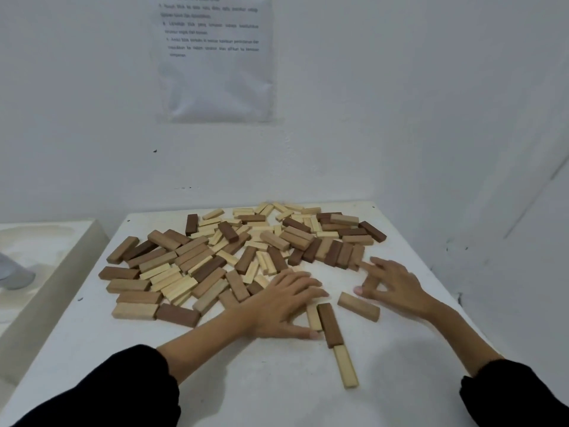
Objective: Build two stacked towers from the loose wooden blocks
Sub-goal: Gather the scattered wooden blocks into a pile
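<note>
A wide pile of loose wooden blocks (pixel 234 251) in pale, tan and dark brown covers the far half of the white table (pixel 261 386). My left hand (pixel 286 303) lies flat with spread fingers at the pile's near edge, its fingertips on a pale block (pixel 314 318). Against that block lies a dark brown block (pixel 330 325), with another pale block (pixel 345 366) end to end below it. My right hand (pixel 394 285) reaches in from the right, fingers spread, thumb and forefinger touching a small tan block (pixel 371 282). A tan block (pixel 358 306) lies just under its thumb.
White walls close in behind and to the right of the table, and a printed sheet (pixel 215 57) hangs on the back wall. A lower white moulded tray (pixel 61 241) holding a grey object (pixel 12 272) stands to the left. Bare table surface lies near me.
</note>
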